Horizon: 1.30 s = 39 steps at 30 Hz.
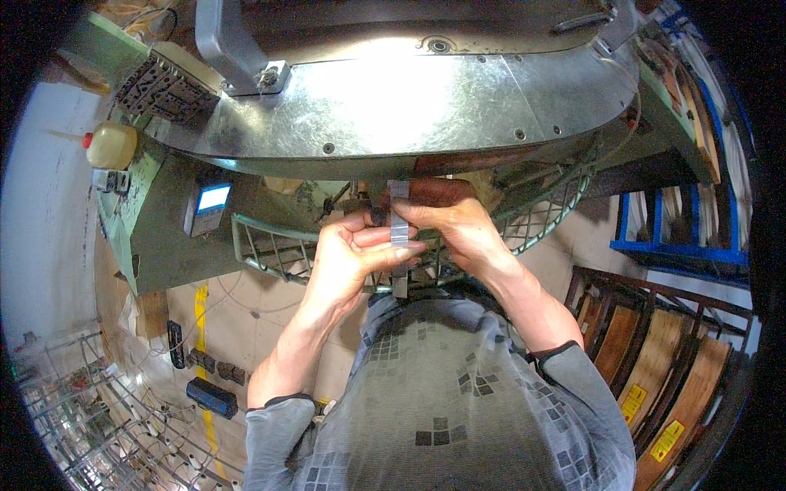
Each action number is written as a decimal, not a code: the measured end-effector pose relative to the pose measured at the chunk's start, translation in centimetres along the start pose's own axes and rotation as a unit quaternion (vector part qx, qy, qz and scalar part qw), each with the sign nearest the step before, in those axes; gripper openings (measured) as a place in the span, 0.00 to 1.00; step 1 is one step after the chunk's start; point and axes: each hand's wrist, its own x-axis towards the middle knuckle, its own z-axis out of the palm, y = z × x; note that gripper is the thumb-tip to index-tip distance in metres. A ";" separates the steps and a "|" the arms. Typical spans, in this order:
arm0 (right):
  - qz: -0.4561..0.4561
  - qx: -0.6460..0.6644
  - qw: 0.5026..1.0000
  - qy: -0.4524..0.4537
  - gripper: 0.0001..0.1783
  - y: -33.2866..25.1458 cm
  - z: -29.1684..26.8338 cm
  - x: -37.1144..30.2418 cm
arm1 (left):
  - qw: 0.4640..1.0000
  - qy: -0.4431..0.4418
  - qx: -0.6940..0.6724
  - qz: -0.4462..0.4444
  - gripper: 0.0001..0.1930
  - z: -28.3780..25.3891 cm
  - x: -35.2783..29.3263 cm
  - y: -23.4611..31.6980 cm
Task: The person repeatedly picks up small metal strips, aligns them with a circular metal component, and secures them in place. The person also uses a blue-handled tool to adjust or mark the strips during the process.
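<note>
Between my two hands a narrow silver metal strip (399, 211) stands roughly lengthwise, just in front of the machine's metal table. Cross lines show along it, and its exact kind is hard to make out. My left hand (348, 254) is closed, with thumb and fingers pinching the lower part of the strip. My right hand (453, 219) grips the upper part, its thumb lying across the front. Some of the right fingers are in shadow behind the strip and under the table edge. Below the left thumb, a darker grey end (399, 286) shows close to my shirt.
The shiny metal table (270, 123) spans the top, with a bracket (229, 49) on it. A green wire basket (540, 217) hangs beneath. At left are a small screen (214, 199) and a plastic bottle (111, 145); at right, wooden boards (655, 360) in a rack.
</note>
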 end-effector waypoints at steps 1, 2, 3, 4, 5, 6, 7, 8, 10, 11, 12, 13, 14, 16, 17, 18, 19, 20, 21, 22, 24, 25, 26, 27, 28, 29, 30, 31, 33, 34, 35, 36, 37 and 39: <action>-0.008 0.000 1.000 0.002 0.19 -0.1 0.0 -0.1 | 1.000 -0.004 -0.019 -0.003 0.21 -0.1 -0.2 -0.1; -0.004 -0.003 1.000 0.011 0.19 -0.2 0.0 -0.2 | 0.999 -0.005 -0.033 -0.013 0.21 -0.2 -0.4 -0.3; -0.013 -0.003 1.000 -0.004 0.18 -0.3 0.0 -0.3 | 0.999 -0.006 -0.044 -0.020 0.21 -0.3 -0.6 -0.4; -0.008 -0.006 1.000 -0.012 0.18 -0.6 0.0 -0.4 | 0.998 -0.007 -0.055 -0.027 0.21 -0.4 -0.8 -0.5; -0.004 -0.009 1.000 -0.020 0.18 -0.9 -0.1 -0.6 | 0.998 -0.016 -0.060 -0.022 0.21 -0.5 -1.2 -0.6; 0.006 -0.019 1.000 -0.022 0.18 -1.2 -0.1 -0.9 | 0.997 -0.026 -0.065 -0.017 0.20 -0.7 -1.5 -0.6; 0.016 -0.030 0.999 -0.024 0.17 -1.5 -0.1 -1.2 | 0.997 -0.031 -0.066 -0.014 0.19 -0.8 -1.8 -0.7; 0.020 -0.039 0.999 -0.026 0.17 -1.7 0.0 -1.5 | 0.996 -0.040 -0.083 -0.005 0.19 -0.9 -2.0 -0.8; 0.002 -0.030 0.999 -0.022 0.16 -1.8 0.3 -1.8 | 0.993 -0.049 -0.108 0.007 0.17 -1.0 -2.5 -1.0; -0.004 -0.025 0.999 -0.025 0.16 -1.8 0.4 -1.9 | 0.992 -0.039 -0.116 0.011 0.17 -1.0 -2.6 -1.2; -0.010 -0.021 0.999 -0.029 0.16 -1.7 0.4 -1.9 | 0.994 -0.029 -0.101 0.013 0.17 -0.9 -2.5 -1.3; 0.018 -0.033 0.999 -0.037 0.16 -1.5 0.4 -1.8 | 0.996 -0.018 -0.087 0.015 0.17 -0.8 -2.4 -1.4; 0.046 -0.045 0.997 -0.043 0.16 -1.2 0.4 -1.6 | 0.997 -0.010 -0.075 0.020 0.17 -0.7 -2.2 -1.4; 0.062 -0.053 0.996 -0.042 0.16 -0.7 0.2 -1.1 | 0.999 0.007 -0.036 -0.012 0.19 -0.6 -1.7 -1.2; 0.050 -0.049 0.997 -0.035 0.17 -0.4 0.1 -0.7 | 0.999 0.015 -0.017 -0.025 0.21 -0.5 -1.3 -1.0; 0.009 -0.023 0.999 -0.048 0.17 -0.1 0.0 -0.3 | 0.999 0.023 -0.015 -0.028 0.20 -0.5 -0.9 -0.8; 0.029 -0.021 0.999 -0.019 0.17 0.2 0.1 0.4 | 0.999 0.032 -0.014 -0.032 0.20 -0.4 -0.6 -0.5; 0.034 0.008 0.999 -0.019 0.17 0.5 0.2 1.0 | 0.999 0.034 -0.017 -0.030 0.20 -0.4 -0.1 -0.3; 0.044 0.039 0.998 -0.016 0.17 0.8 0.4 1.6 | 0.999 0.024 -0.006 -0.030 0.21 -0.6 0.7 0.1; 0.063 0.065 0.996 -0.005 0.16 1.0 0.5 2.1 | 0.999 0.014 -0.021 -0.029 0.21 -0.6 1.0 0.2; 0.021 0.051 0.998 -0.021 0.16 1.2 0.5 2.3 | 0.998 -0.011 -0.059 -0.009 0.22 -0.6 1.5 0.4; 0.007 0.033 0.999 -0.025 0.17 1.1 0.4 2.1 | 0.999 -0.010 -0.044 -0.017 0.23 -0.6 1.5 0.3; -0.015 0.023 0.999 -0.033 0.17 0.9 0.3 1.7 | 0.999 -0.012 -0.037 -0.012 0.23 -0.6 1.3 0.3; -0.012 0.036 0.998 -0.050 0.16 0.7 0.2 1.3 | 1.000 -0.009 -0.026 -0.014 0.23 -0.4 1.0 0.2; 0.010 -0.009 0.999 -0.041 0.16 0.4 -0.1 0.8 | 1.000 -0.006 -0.014 -0.016 0.22 -0.3 0.7 0.1; 0.022 -0.044 0.998 -0.040 0.16 0.0 -0.5 0.1 | 0.998 0.011 -0.047 -0.028 0.21 0.1 0.1 -0.2; 0.016 -0.061 0.997 -0.054 0.16 -0.3 -0.7 -0.6 | 0.999 0.010 -0.042 -0.026 0.20 0.4 -0.5 -0.5; 0.008 -0.071 0.997 -0.033 0.16 -0.6 -0.8 -1.1 | 0.999 0.006 -0.038 -0.021 0.19 0.7 -1.0 -0.7; 0.038 -0.048 0.998 -0.015 0.16 -1.2 -1.3 -2.0 | 0.998 -0.015 -0.054 -0.017 0.18 1.6 -1.9 -1.6; 0.054 -0.036 0.998 -0.005 0.16 -1.5 -1.6 -2.6 | 0.996 -0.039 -0.070 -0.027 0.18 1.9 -2.2 -2.0; 0.044 -0.060 0.997 0.003 0.17 -1.6 -1.6 -3.1 | 0.997 -0.041 -0.052 -0.045 0.17 2.2 -2.4 -2.3; 0.018 -0.102 0.995 0.014 0.16 -1.6 -1.5 -3.5 | 0.997 -0.054 -0.039 -0.047 0.16 2.4 -2.4 -2.6; 0.008 -0.074 0.997 0.001 0.16 -1.6 -1.4 -4.1 | 0.996 -0.060 -0.047 -0.046 0.16 2.6 -2.3 -2.8; -0.001 -0.062 0.998 -0.028 0.13 -1.7 -1.8 -4.9 | 0.995 -0.071 -0.059 -0.040 0.15 2.8 -2.2 -3.1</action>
